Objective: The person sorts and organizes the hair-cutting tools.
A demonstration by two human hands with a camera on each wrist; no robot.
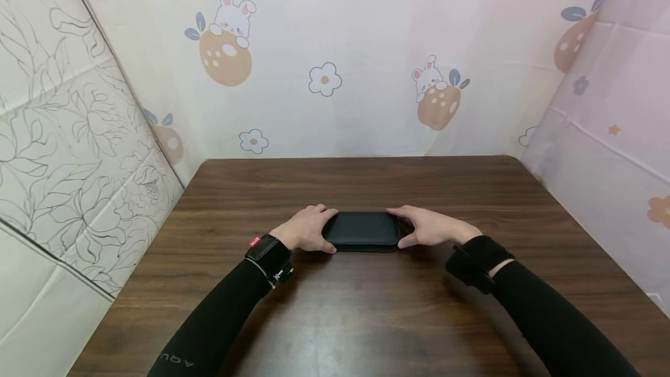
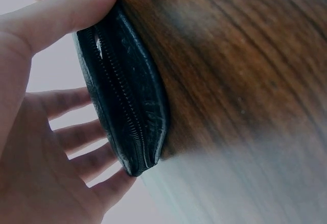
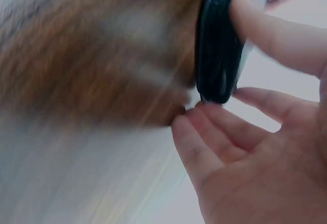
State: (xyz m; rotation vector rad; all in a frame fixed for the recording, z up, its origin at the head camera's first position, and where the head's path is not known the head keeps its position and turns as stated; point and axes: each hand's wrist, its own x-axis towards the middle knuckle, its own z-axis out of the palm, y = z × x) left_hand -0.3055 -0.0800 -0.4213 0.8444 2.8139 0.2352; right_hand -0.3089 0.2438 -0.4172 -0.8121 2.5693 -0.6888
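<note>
A black zip wallet [image 1: 361, 229] lies flat near the middle of the wooden table, its long side facing me. My left hand [image 1: 310, 229] holds the left end, thumb at the front edge and fingers at the back. In the left wrist view the zipper [image 2: 120, 89] runs along the wallet's side, and the left thumb [image 2: 87, 7] presses against it. At the other end my right hand [image 1: 429, 226] grips the wallet, index finger at the back corner and thumb at the front. The right wrist view is blurred; the right thumb [image 3: 281, 35] overlaps the wallet's side there.
The brown wooden table [image 1: 361, 319] spreads around the wallet on all sides. Behind it hangs a white curtain [image 1: 366, 115] with rabbit and fruit prints. A floral-patterned panel [image 1: 78, 132] stands left, another printed curtain [image 1: 617, 150] right. Both wrists wear black bands.
</note>
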